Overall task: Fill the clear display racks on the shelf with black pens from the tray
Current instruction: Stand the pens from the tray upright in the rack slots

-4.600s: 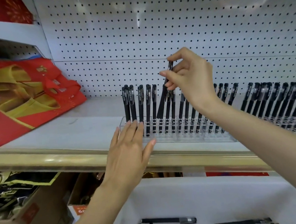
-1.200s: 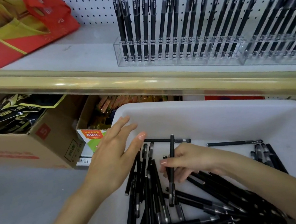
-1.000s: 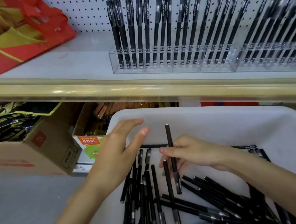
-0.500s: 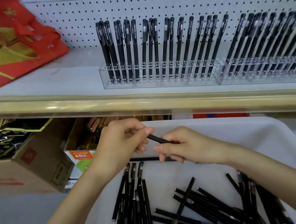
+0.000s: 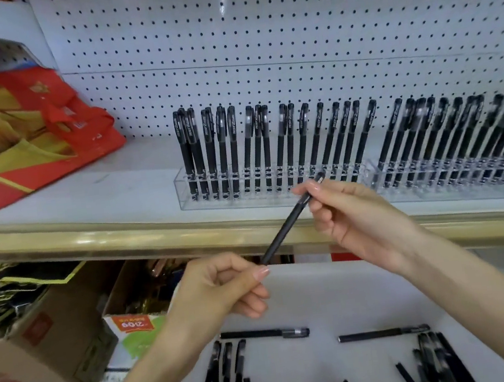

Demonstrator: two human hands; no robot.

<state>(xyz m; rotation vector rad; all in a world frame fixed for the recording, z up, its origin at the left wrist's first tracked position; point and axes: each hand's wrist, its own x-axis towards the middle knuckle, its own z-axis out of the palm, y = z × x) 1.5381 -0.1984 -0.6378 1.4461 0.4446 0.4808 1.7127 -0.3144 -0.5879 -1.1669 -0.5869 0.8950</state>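
Note:
Both hands hold one black pen slantwise in front of the shelf edge. My left hand pinches its lower end, and my right hand pinches its capped upper end, just before the left clear rack. That rack stands on the shelf with several black pens upright in it. A second clear rack to its right is packed with pens. Below, the white tray holds several loose black pens.
A red and gold bag lies on the shelf at the left. The gold shelf edge runs across the view. Cardboard boxes with goods stand under the shelf at the left. White pegboard backs the shelf.
My right hand picked a pen out of the tray and my left hand took its other end. Both hands have risen with it toward the left rack.

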